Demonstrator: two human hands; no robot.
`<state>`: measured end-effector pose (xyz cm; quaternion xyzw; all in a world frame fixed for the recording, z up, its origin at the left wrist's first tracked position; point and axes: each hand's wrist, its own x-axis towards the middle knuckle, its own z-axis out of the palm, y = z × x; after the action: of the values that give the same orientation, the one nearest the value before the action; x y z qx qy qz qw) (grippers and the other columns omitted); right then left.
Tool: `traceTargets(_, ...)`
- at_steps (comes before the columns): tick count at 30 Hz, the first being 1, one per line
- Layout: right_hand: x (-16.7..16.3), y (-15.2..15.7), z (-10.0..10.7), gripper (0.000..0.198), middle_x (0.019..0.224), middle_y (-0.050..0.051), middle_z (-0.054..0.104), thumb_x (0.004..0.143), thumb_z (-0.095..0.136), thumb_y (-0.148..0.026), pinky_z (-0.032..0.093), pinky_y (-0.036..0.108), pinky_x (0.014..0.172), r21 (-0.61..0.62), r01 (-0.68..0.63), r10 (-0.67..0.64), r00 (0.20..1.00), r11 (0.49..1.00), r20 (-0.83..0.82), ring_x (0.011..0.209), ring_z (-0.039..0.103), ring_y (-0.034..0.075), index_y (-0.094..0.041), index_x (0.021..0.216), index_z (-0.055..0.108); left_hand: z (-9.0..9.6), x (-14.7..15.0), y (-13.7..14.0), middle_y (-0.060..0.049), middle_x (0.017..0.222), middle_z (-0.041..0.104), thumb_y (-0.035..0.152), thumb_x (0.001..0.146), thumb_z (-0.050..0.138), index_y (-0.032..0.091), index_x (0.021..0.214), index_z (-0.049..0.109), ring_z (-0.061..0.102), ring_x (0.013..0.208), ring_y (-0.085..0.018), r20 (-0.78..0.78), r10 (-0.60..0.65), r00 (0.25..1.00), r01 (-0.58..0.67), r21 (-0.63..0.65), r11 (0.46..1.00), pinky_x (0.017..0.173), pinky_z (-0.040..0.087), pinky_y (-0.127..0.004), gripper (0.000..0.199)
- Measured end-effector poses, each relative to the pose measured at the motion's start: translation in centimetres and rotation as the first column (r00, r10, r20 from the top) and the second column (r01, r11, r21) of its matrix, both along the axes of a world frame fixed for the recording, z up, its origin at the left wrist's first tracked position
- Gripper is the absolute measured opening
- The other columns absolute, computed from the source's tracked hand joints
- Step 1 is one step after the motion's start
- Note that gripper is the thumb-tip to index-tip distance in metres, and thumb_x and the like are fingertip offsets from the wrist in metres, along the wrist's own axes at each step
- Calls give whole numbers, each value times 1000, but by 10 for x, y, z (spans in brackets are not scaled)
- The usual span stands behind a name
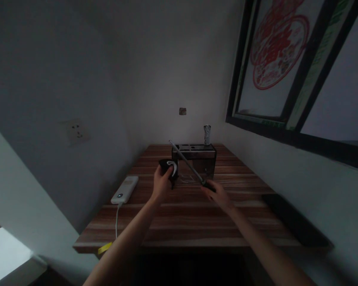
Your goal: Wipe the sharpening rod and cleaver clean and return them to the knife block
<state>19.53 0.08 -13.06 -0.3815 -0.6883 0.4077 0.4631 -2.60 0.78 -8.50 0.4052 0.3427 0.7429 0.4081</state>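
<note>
My left hand (162, 179) is closed around a small black object (164, 163) with a white curved band on it; its kind is not clear. In my right hand (219, 194) is a long metal rod (186, 162) with a dark handle, shaped like a sharpening steel. The rod slants up and to the left, its tip above the black object. Beyond both hands stands a dark metal box-like holder (193, 147) with slots in its top, partly hidden by the rod. A thin pale cord or strip (187, 179) lies in front of it.
A patterned cup-like container (207, 135) stands at the holder's right rear. On the striped wooden table (179, 226) lie a white power bank (126, 190) with a cable (116, 220) at left and a flat black slab (295, 218) at right. Walls enclose the table's left, back and right.
</note>
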Motion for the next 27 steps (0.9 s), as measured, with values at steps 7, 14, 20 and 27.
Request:
traceTargets(7,50,19,83,35,70,3,64,71,62,-51,44,29,56,381,288,-351,930,879,106,61,58,18,-18,83,64,-52,43,-6,-3,80,67,23,59,75,16,87,63,63,72,-16,248,-471,847,531,-323,783,70,48,-27,32)
traceTargets(14,97,46,199,33,87,6,66,77,57,-52,45,36,68,849,111,-638,711,517,296,81,61,25,-22,89,67,-78,47,2,-4,85,67,17,57,76,16,92,61,64,78,-17,273,-544,794,607,-306,733,74,47,-26,38)
traceTargets(20,90,61,292,24,92,9,67,84,54,-36,37,35,67,872,-255,-839,261,418,478,82,58,25,-20,97,67,-74,44,-1,-3,86,69,32,62,77,19,98,63,64,81,-17,262,-527,809,588,-338,735,77,47,-25,41)
traceTargets(27,77,87,362,35,81,10,66,92,41,-38,31,39,73,740,-617,-935,18,268,354,84,53,19,-15,84,66,-72,44,-2,-4,88,69,41,63,76,18,100,63,65,79,-17,262,-514,817,577,-362,732,73,49,-25,45)
